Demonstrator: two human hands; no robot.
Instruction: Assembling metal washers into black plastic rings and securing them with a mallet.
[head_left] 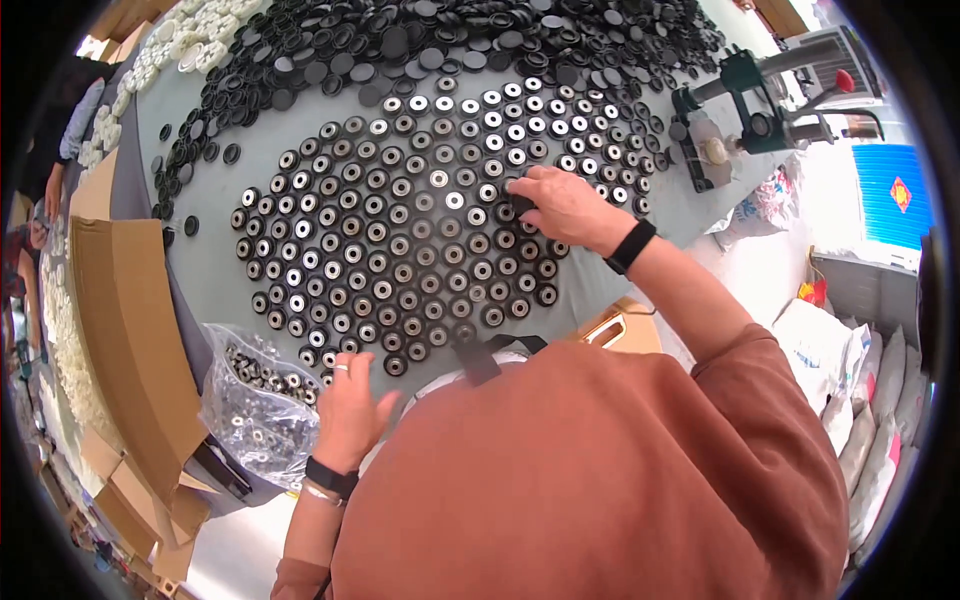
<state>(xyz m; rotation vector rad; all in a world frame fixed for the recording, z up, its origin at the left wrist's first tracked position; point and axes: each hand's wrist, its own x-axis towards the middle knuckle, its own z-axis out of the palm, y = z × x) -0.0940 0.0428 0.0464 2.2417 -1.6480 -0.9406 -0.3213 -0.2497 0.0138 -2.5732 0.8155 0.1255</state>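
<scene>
On the grey table [640,215], the right hand [565,205] pinches a black disc [521,204] among the laid-out discs [400,240] — the left hand [350,410], fingers loosely open, rests beside the plastic bag [255,405].

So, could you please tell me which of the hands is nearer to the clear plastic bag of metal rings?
The left. The left hand rests at the table edge right beside the clear plastic bag; the right hand is far off, reaching among the black discs laid out on the table.
</scene>
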